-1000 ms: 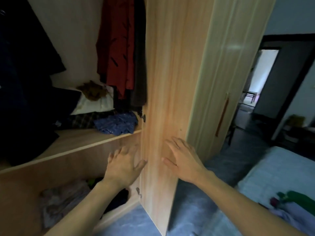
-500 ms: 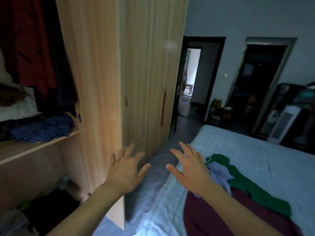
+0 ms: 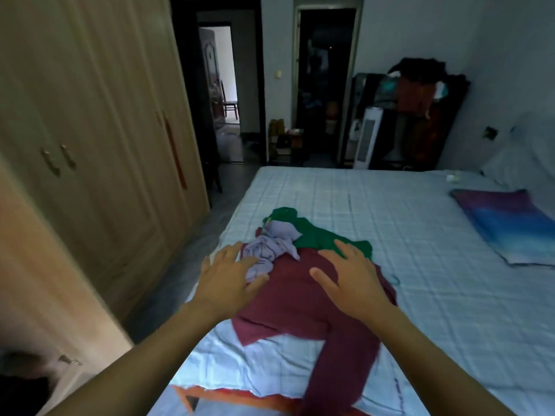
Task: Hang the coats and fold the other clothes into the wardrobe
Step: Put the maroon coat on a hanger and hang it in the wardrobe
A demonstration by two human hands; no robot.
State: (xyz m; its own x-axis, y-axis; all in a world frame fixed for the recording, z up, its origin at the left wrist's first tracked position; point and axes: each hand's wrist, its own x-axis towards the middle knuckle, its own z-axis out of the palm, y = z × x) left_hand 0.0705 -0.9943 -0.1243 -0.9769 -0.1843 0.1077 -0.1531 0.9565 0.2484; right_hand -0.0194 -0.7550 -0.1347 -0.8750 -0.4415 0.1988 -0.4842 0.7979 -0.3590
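Observation:
A pile of clothes lies on the bed [image 3: 390, 211]: a maroon garment [image 3: 300, 301] spread flat with a sleeve trailing toward me, a crumpled lavender garment [image 3: 270, 244] on top, and a green garment [image 3: 312, 232] behind it. My left hand [image 3: 228, 277] hovers with fingers spread at the left edge of the pile, by the lavender garment. My right hand [image 3: 351, 277] is spread over the maroon garment, fingertips near the green one. Neither hand holds anything. The wooden wardrobe [image 3: 90, 130] stands to the left, its open door [image 3: 39, 280] close by me.
A narrow strip of floor [image 3: 192, 244] runs between wardrobe and bed. A purple and blue pillow [image 3: 510, 223] lies at the bed's right. Two doorways [image 3: 222, 85] and a cluttered rack [image 3: 420, 115] with a white appliance [image 3: 368, 139] stand past the bed's end. An orange cloth edge [image 3: 240, 399] shows at the bottom.
My view has swung right from the open wardrobe to the bed. Both empty hands moved from beside the wardrobe door to over the clothes pile.

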